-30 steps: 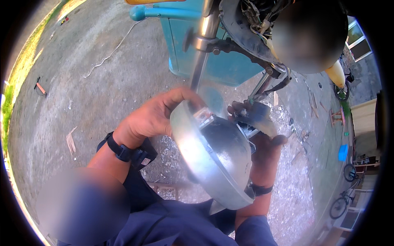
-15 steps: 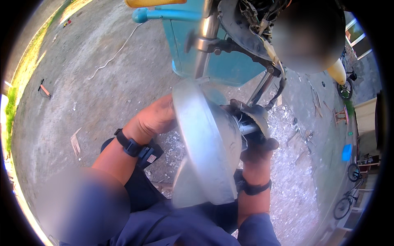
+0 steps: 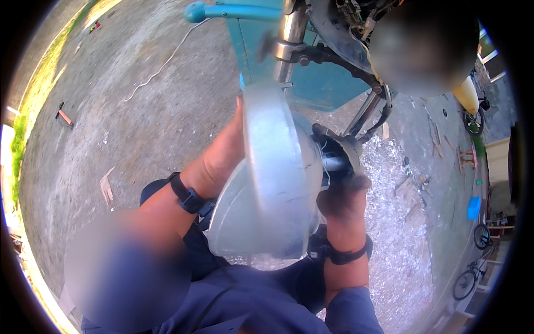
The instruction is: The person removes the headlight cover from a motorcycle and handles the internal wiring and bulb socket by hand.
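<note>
A round headlight (image 3: 275,145) with a broad silver rim hangs between my hands in front of the vehicle's fork (image 3: 289,44). Its greyish glass lens (image 3: 245,222) bulges out at lower left. My left hand (image 3: 225,150) grips the rim from the left, most fingers hidden behind it. At the back of the lamp, my right hand (image 3: 342,200) is closed around a dark rubber cover (image 3: 347,153), its fingers partly hidden. Inside that cover shows a pale bulb socket (image 3: 332,163) with thin wire clips close to the lamp's rear.
Above is an open dark lamp housing (image 3: 342,39) with loose wires. A turquoise body panel (image 3: 322,83) and lever (image 3: 239,12) sit behind the fork. A hammer (image 3: 65,117) and a white cord (image 3: 161,69) lie on the ground at left; bicycles (image 3: 467,278) stand far right.
The headlight has turned and risen slightly in my hands, so more of its lens shows at lower left. My left hand has shifted along with the rim. The whole view has moved a little.
</note>
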Action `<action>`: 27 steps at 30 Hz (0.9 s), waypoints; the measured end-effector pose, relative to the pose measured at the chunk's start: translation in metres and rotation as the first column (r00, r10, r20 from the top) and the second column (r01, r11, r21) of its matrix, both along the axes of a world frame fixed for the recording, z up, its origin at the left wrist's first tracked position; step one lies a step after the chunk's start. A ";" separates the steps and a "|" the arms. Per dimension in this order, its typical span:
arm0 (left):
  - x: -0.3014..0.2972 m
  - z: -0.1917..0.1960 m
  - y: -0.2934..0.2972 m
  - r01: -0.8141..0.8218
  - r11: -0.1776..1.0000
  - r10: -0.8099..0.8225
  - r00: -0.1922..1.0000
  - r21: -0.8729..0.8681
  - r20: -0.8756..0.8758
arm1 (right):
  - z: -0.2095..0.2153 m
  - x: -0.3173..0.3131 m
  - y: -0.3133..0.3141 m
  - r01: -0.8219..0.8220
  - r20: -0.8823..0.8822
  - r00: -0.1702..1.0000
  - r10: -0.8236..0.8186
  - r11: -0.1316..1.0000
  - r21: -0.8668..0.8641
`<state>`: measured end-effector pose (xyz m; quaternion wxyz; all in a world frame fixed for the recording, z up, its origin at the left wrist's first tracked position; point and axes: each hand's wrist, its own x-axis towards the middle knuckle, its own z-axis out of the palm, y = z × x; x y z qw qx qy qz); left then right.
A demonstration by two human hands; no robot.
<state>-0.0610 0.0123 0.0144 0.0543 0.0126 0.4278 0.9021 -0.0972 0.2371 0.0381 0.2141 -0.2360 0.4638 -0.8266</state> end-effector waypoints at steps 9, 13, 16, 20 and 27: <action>-0.005 -0.032 -0.015 -0.007 0.873 -0.046 0.994 0.487 0.096 | 0.003 0.012 -0.013 -0.021 0.074 0.997 0.019 0.999 0.026; -0.008 -0.030 -0.004 -0.077 0.872 0.023 0.993 0.482 0.118 | -0.004 0.012 -0.011 -0.005 0.108 0.994 0.004 1.000 0.009; -0.003 -0.012 0.003 -0.114 0.916 0.071 0.990 0.384 0.123 | -0.006 0.011 -0.011 0.003 0.123 0.992 0.000 1.000 -0.023; -0.009 -0.022 -0.006 -0.025 0.961 0.038 0.999 0.277 -0.039 | -0.007 0.008 -0.010 -0.054 0.101 0.993 0.059 0.997 -0.053; -0.010 -0.013 -0.021 0.135 0.955 -0.076 0.972 0.264 -0.222 | 0.001 0.008 -0.002 -0.096 0.193 0.978 0.082 0.993 0.068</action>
